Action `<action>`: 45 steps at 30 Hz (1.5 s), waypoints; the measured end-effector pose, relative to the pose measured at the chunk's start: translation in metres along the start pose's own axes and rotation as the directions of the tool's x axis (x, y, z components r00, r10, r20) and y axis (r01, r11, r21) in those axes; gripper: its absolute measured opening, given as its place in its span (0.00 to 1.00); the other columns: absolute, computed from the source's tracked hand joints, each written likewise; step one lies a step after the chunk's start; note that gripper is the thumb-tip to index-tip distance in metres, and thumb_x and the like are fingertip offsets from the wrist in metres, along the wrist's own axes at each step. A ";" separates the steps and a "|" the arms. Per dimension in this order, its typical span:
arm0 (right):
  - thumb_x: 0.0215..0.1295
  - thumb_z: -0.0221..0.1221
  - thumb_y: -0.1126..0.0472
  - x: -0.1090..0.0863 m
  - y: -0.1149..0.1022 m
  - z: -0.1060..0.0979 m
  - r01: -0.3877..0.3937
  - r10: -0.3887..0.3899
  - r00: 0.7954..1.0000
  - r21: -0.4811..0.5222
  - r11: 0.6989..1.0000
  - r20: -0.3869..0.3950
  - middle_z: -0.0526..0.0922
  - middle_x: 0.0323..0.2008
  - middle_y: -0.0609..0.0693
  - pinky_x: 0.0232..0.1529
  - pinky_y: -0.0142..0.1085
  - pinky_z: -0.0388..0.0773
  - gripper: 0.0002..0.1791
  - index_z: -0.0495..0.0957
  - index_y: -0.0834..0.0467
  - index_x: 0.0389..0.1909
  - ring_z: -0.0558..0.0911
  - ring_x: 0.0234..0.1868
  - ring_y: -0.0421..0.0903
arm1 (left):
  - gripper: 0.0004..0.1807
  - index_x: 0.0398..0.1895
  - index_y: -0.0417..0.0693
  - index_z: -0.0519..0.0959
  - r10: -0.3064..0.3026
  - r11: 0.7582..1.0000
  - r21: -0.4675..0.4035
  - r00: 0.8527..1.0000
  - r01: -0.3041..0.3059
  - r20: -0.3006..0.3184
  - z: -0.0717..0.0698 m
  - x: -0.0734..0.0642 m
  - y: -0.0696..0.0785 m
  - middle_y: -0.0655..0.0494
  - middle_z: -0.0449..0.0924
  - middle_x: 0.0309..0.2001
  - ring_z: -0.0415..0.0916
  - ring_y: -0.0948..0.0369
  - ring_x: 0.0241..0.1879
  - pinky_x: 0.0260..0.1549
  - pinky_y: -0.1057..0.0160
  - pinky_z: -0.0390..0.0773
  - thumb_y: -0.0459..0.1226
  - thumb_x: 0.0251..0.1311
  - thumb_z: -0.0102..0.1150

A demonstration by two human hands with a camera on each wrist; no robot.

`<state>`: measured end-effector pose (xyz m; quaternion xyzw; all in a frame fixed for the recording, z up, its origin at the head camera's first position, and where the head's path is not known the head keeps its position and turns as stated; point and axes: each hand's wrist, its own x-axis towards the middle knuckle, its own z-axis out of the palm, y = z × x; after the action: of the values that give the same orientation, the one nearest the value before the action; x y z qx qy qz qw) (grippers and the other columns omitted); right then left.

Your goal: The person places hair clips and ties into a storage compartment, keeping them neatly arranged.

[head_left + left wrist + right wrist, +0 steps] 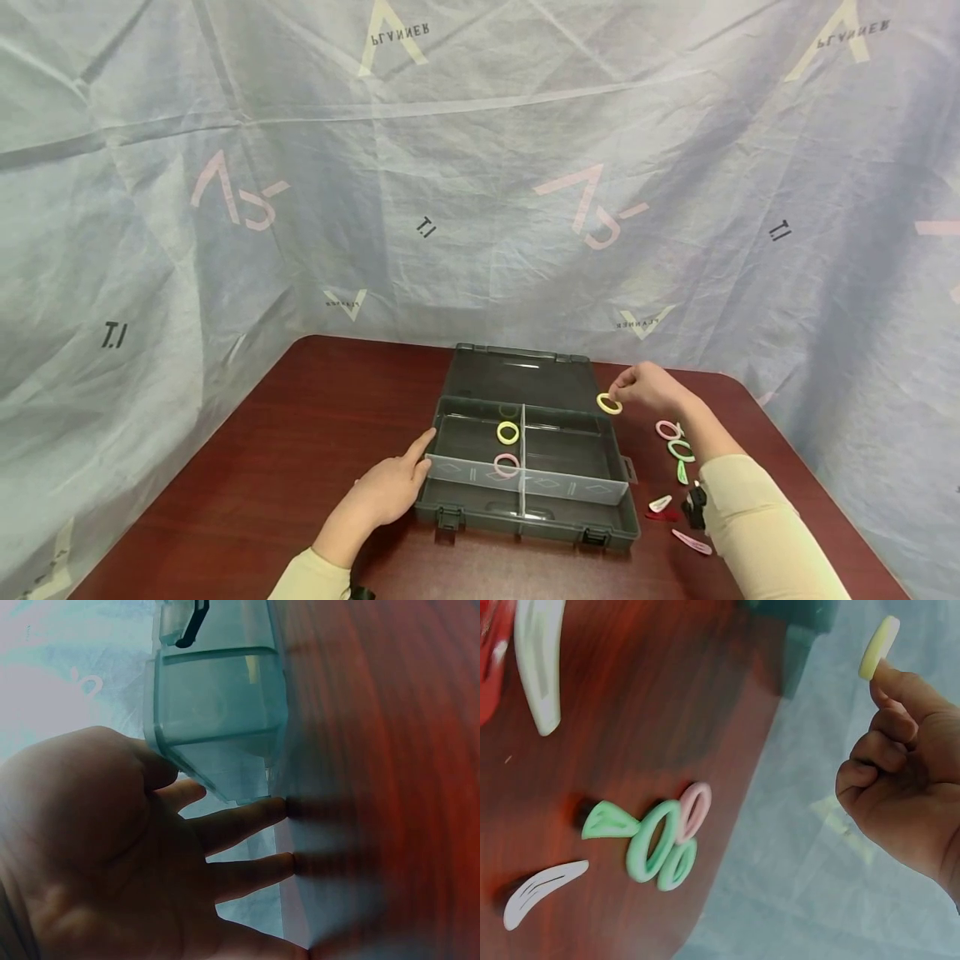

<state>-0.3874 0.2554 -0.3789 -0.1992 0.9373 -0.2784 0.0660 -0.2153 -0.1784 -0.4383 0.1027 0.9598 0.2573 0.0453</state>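
A dark translucent plastic organizer box (555, 527) stands with its lid (525, 379) folded back. My left hand (386, 492) rests along its left side; the left wrist view shows the fingers spread, tips on the table, thumb against the wall. My right hand (651, 390) pinches a yellow hair tie (878, 648) between thumb and forefinger, raised beside the box's back right corner. Inside the back left compartment are a yellow hair tie (500, 435) and a pink hair tie (497, 467). Clear dividers (570, 483) split the box.
Right of the box lie a pink hair tie (704, 796), two green hair ties (636, 862), a green hair clip (609, 822), a white clip (541, 675), a red clip (489, 667) and a pink clip (692, 542). A printed cloth (480, 167) hangs behind the table (300, 417).
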 end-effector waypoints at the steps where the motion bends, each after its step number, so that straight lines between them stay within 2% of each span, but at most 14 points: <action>1: 0.67 0.63 0.62 0.002 -0.004 0.000 0.012 -0.012 1.000 -0.003 1.000 -0.003 0.88 0.37 0.49 0.46 0.46 0.76 0.07 0.89 0.60 0.36 0.81 0.42 0.45 | 0.29 0.81 0.53 0.53 0.000 1.000 -0.002 1.000 0.000 0.001 0.000 0.001 0.000 0.57 0.70 0.17 0.74 0.58 0.20 0.39 0.36 0.78 0.46 0.82 0.40; 7: 0.65 0.66 0.63 0.013 -0.029 0.004 0.046 -0.046 0.999 0.015 0.999 -0.017 0.87 0.33 0.49 0.42 0.41 0.75 0.07 0.88 0.63 0.35 0.79 0.36 0.43 | 0.29 0.81 0.54 0.53 -0.011 1.000 -0.006 1.000 0.011 0.002 0.000 0.002 -0.001 0.57 0.70 0.18 0.77 0.56 0.24 0.42 0.32 0.76 0.46 0.81 0.40; 13: 0.66 0.65 0.65 0.022 -0.047 0.010 0.084 -0.084 0.996 0.023 0.996 0.012 0.86 0.32 0.49 0.34 0.38 0.70 0.06 0.88 0.63 0.34 0.73 0.30 0.42 | 0.30 0.82 0.55 0.53 -0.018 0.999 -0.026 1.000 0.019 0.018 0.000 0.001 -0.001 0.56 0.70 0.18 0.78 0.55 0.25 0.42 0.29 0.75 0.47 0.82 0.39; 18: 0.66 0.65 0.64 0.033 -0.060 0.020 0.114 -0.114 0.993 0.017 0.993 0.033 0.85 0.29 0.46 0.33 0.38 0.68 0.06 0.88 0.60 0.31 0.69 0.27 0.41 | 0.30 0.81 0.55 0.53 -0.011 0.999 -0.034 1.000 0.011 0.017 0.001 0.001 -0.001 0.56 0.70 0.18 0.75 0.58 0.22 0.40 0.35 0.77 0.47 0.82 0.39; 22: 0.65 0.66 0.63 0.041 -0.071 0.027 0.144 -0.144 0.989 0.009 0.990 0.043 0.86 0.29 0.45 0.38 0.37 0.73 0.05 0.88 0.59 0.31 0.74 0.30 0.40 | 0.30 0.81 0.54 0.53 -0.007 0.999 -0.036 1.000 0.008 0.013 0.001 0.000 -0.001 0.55 0.70 0.18 0.75 0.58 0.21 0.38 0.39 0.78 0.47 0.82 0.39; 28: 0.65 0.66 0.63 0.048 -0.085 0.036 0.153 -0.154 0.986 0.028 0.988 0.066 0.87 0.31 0.45 0.43 0.42 0.77 0.06 0.88 0.62 0.34 0.79 0.35 0.42 | 0.29 0.81 0.55 0.54 -0.016 0.999 -0.029 1.000 0.016 0.005 0.001 0.001 -0.001 0.56 0.70 0.19 0.83 0.49 0.35 0.43 0.29 0.74 0.47 0.81 0.40; 32: 0.65 0.67 0.64 0.055 -0.094 0.045 0.172 -0.174 0.982 0.032 0.985 0.075 0.86 0.31 0.45 0.42 0.41 0.77 0.05 0.89 0.61 0.33 0.79 0.34 0.41 | 0.29 0.81 0.56 0.54 -0.022 0.999 -0.026 1.000 0.022 0.000 0.002 0.002 -0.002 0.57 0.72 0.21 0.84 0.44 0.41 0.44 0.27 0.73 0.47 0.81 0.40; 35: 0.64 0.67 0.65 0.060 -0.102 0.051 0.188 -0.191 0.978 0.048 0.981 0.087 0.86 0.30 0.45 0.40 0.39 0.76 0.04 0.89 0.60 0.32 0.78 0.32 0.41 | 0.29 0.81 0.55 0.54 -0.016 1.000 -0.027 1.000 0.016 -0.002 0.002 0.002 -0.003 0.57 0.72 0.21 0.84 0.45 0.40 0.45 0.29 0.74 0.47 0.81 0.40; 39: 0.64 0.66 0.66 0.064 -0.113 0.059 0.197 -0.205 0.972 0.083 0.977 0.112 0.87 0.31 0.47 0.40 0.38 0.76 0.04 0.88 0.62 0.32 0.77 0.32 0.42 | 0.29 0.81 0.53 0.54 0.002 0.999 -0.032 1.000 -0.002 0.001 0.002 0.001 -0.002 0.56 0.70 0.18 0.82 0.51 0.31 0.43 0.35 0.77 0.46 0.81 0.40; 42: 0.65 0.66 0.67 0.067 -0.119 0.064 0.209 -0.218 0.969 0.084 0.974 0.118 0.87 0.33 0.48 0.42 0.40 0.78 0.05 0.88 0.63 0.32 0.79 0.33 0.41 | 0.29 0.81 0.53 0.53 0.007 0.999 -0.031 1.000 -0.007 0.005 0.002 0.000 -0.002 0.56 0.70 0.18 0.78 0.56 0.24 0.42 0.35 0.78 0.46 0.82 0.40; 45: 0.65 0.66 0.66 0.071 -0.122 0.069 0.211 -0.217 0.968 0.066 0.975 0.122 0.87 0.34 0.48 0.44 0.43 0.79 0.04 0.89 0.61 0.32 0.81 0.35 0.41 | 0.30 0.81 0.55 0.53 -0.007 1.000 -0.029 1.000 0.007 0.006 0.003 0.001 -0.001 0.56 0.71 0.19 0.80 0.53 0.27 0.43 0.32 0.76 0.47 0.82 0.39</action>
<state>-0.3945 0.0988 -0.3703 -0.3148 0.8964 -0.2951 0.1008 -0.2163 -0.1781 -0.4414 0.0995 0.9562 0.2706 0.0507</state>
